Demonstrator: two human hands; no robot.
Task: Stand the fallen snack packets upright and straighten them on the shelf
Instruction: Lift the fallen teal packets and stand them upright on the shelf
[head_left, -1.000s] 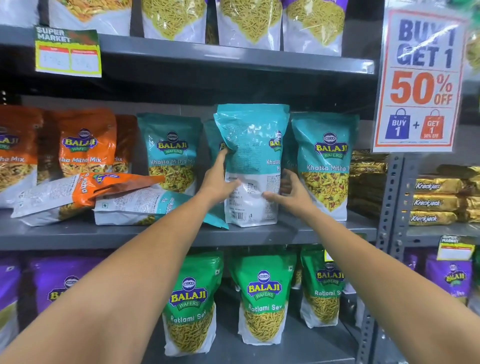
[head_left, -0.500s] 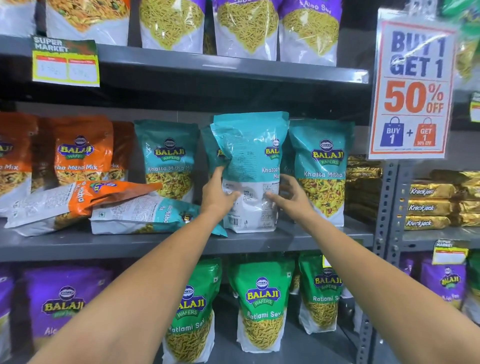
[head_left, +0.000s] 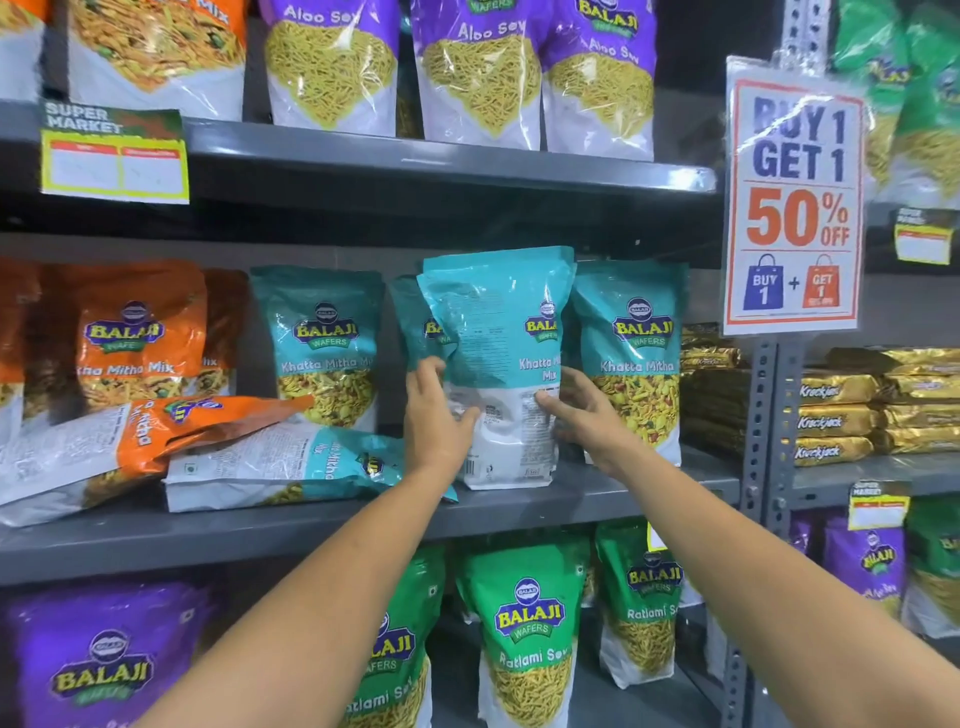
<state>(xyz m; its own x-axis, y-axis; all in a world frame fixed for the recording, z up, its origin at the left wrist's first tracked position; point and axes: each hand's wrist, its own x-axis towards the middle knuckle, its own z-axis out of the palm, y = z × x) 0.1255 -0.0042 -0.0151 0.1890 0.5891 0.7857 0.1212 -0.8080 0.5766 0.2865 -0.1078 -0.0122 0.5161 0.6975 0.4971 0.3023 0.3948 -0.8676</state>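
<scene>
A teal Khatta Mitha Mix packet (head_left: 498, 332) stands upright on the middle grey shelf (head_left: 311, 530), its back and side turned toward me. My left hand (head_left: 436, 421) grips its left edge, thumb on the white lower part. My right hand (head_left: 582, 410) holds its right edge, thumb touching the label. To the left, a teal packet (head_left: 280, 467) and an orange packet (head_left: 130, 441) lie flat on the shelf. More teal packets (head_left: 322, 343) stand upright behind.
Upright orange packets (head_left: 135, 338) fill the shelf's left. A further teal packet (head_left: 631, 353) stands just right of my hands. A "Buy 1 Get 1" sign (head_left: 795, 202) hangs on the upright post. Gold biscuit packs (head_left: 852, 410) are stacked at right. Green packets (head_left: 524, 623) stand on the shelf below.
Both hands have stayed on the teal packet, which has turned slightly and sits squarer on the shelf. The camera has tilted upward a little. The fallen packets have not moved.
</scene>
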